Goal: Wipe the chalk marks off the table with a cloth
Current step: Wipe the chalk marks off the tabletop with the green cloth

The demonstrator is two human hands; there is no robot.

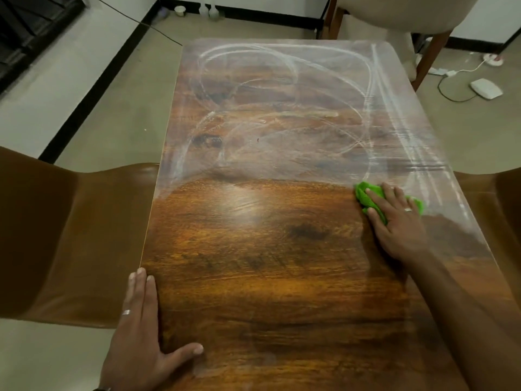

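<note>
Mid-wipe: right hand [394, 218] presses flat, fingers spread, on the green cloth [363, 197], left hand [141, 320] flat bracing the table [253, 277]; next, sweep the far chalk marks [282, 88].

Home dining room, wooden table [253, 263] mid-frame, brown leather chairs [70, 235] at both sides, cream upholstered chair [394, 15] top right, router [485, 88] on the floor

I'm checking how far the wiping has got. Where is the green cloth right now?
In the head view, the green cloth lies under the right hand near the table's right edge, where chalk marks begin.
</note>
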